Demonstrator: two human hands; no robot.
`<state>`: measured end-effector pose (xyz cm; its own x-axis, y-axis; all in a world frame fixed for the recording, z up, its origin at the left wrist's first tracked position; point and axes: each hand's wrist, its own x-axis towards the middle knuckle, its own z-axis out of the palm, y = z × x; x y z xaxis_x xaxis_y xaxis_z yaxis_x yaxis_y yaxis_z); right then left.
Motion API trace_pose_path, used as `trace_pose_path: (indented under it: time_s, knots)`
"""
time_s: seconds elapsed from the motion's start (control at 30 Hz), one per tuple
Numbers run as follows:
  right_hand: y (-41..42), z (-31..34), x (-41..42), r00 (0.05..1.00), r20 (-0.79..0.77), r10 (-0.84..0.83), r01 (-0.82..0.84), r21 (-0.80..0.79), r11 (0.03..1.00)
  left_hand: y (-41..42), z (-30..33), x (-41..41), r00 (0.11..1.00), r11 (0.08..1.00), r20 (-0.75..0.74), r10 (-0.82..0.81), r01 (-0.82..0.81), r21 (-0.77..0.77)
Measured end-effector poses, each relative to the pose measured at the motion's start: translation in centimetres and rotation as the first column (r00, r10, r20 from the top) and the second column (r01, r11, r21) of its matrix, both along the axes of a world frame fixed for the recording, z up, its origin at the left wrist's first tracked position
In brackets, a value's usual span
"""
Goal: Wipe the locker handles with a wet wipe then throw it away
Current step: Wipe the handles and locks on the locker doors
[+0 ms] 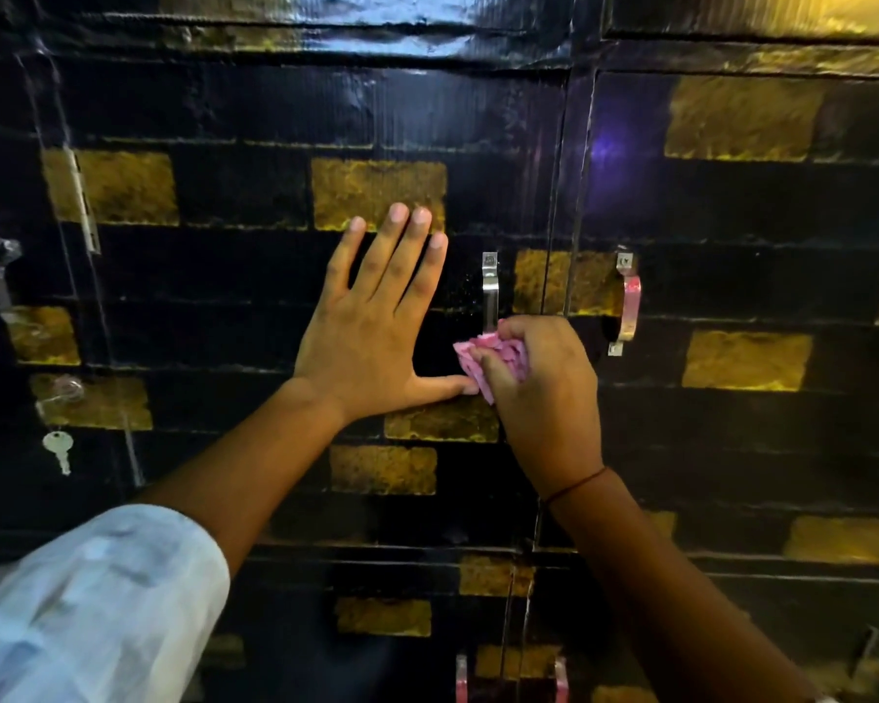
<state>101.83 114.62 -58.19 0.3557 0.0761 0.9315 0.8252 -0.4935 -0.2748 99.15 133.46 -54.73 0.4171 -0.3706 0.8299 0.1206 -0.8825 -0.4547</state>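
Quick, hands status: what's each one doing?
Left hand: open, flat against the locker door, holding nothing.
Right hand: closed on the pink wipe, at the handle.

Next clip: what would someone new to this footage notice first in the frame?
The two bare arms reaching in at centre: the left hand pressed flat and spread against the black-and-gold locker door, and the right hand bunched around a pink wet wipe at the lower end of a metal handle. Next, the glossy brick-pattern doors themselves, and a small key hanging at the far left.
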Motion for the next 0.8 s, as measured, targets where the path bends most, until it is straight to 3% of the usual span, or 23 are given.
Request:
trace_pose_path:
  time_s: [0.1,0.17,0.37,0.7,0.73,0.8]
  knots:
    - [-0.9,0.5,-0.1,0.999,0.012,-0.053,0.054,-0.128,0.990,0.1,0.0,0.0,1.000,1.000,-0.002,0.010,-0.010,0.007]
    - [-1.9,1.1,-0.1,0.999,0.017,-0.038,0.040,-0.123,0.992,0.0,0.1,0.0,1.000,1.000,-0.011,0.022,-0.022,0.007]
    - [-2.1,3.5,-0.4,0.966,-0.201,0.161,-0.193,-0.147,0.970,0.0,0.1,0.0,0.999,1.000,-0.020,0.028,-0.028,-0.005]
    - [-2.0,5.0,-0.7,0.954,-0.295,0.059,-0.151,-0.301,0.942,0.0,0.1,-0.1,1.000,1.000,-0.023,0.017,-0.017,-0.009]
    - [-2.4,4.9,-0.8,0.932,-0.346,0.109,-0.200,-0.237,0.951,0.0,0.1,-0.1,1.000,1.000,-0.024,0.013,-0.013,-0.008]
    - [-3.0,4.6,-1.4,0.771,-0.533,0.348,-0.349,0.103,0.931,0.1,0.1,-0.1,1.000,1.000,-0.024,0.009,-0.010,-0.009]
